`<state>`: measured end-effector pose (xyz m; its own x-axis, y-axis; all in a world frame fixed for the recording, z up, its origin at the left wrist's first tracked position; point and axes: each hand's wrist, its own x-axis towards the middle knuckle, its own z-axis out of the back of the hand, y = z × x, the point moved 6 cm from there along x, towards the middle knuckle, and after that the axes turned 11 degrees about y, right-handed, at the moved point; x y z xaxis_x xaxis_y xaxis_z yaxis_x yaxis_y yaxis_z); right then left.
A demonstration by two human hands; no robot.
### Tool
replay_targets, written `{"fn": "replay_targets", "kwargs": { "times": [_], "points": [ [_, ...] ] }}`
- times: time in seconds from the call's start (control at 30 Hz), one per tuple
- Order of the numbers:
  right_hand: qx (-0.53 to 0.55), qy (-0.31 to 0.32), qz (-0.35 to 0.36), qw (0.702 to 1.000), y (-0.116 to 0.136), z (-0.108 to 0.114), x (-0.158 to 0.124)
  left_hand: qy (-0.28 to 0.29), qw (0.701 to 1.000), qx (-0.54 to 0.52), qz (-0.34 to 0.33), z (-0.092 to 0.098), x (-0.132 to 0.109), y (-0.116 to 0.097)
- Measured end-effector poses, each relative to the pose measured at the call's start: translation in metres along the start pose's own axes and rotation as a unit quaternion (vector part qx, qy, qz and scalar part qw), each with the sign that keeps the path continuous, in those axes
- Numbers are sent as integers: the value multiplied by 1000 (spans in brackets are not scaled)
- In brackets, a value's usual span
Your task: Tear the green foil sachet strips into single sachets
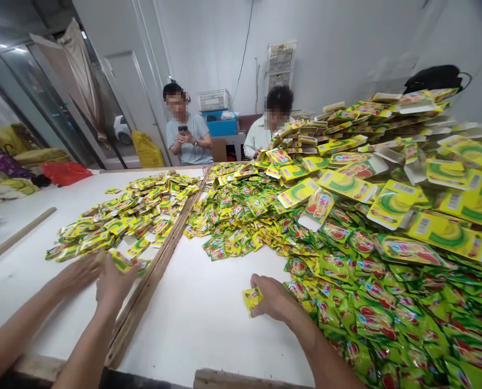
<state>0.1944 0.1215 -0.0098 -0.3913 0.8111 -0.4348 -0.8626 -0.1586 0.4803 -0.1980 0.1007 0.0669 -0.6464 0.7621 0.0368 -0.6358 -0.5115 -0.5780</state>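
Note:
My left hand (pixel 113 283) is left of the wooden strip, closed on a small yellow-green box (pixel 120 260) at the near edge of a heap of filled boxes (pixel 115 227). My right hand (pixel 273 297) pinches a small yellow sachet (pixel 250 301) between thumb and fingers, just above the white table (pixel 200 313). Beside that hand, on its right, spreads a big pile of green and yellow sachets (pixel 362 302) with watermelon pictures. Another person's hand (pixel 81 273) reaches in from the left, right by my left hand, its fingertips partly hidden.
A wooden strip (pixel 160 265) divides the table, and another strip (pixel 18 237) lies at the left. Flattened yellow cartons (pixel 430 200) are heaped high at the right. Across the table are two people, one holding a phone (pixel 182 129). A red bag (pixel 68 173) rests at the far left.

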Motion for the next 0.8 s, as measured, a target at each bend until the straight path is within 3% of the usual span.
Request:
{"fn": "replay_targets", "kwargs": {
  "times": [0.1,0.23,0.37,0.57,0.67,0.8],
  "points": [
    [52,-24,14,998,11,0,4,25,995,93,-27,-22,-8,-36],
    [120,-122,31,985,8,7,7,144,976,81,-141,-88,-31,-102],
    [162,-187,24,969,-3,13,11,173,960,113,-188,-137,-41,-145],
    [150,-248,15,957,-4,23,8,208,933,156,-249,-180,-44,-179],
    [176,-246,2,953,-7,23,8,259,911,182,-265,-193,-39,-184],
    [281,-269,23,921,-16,22,12,313,889,203,-265,-199,-33,-182]
  ]
}}
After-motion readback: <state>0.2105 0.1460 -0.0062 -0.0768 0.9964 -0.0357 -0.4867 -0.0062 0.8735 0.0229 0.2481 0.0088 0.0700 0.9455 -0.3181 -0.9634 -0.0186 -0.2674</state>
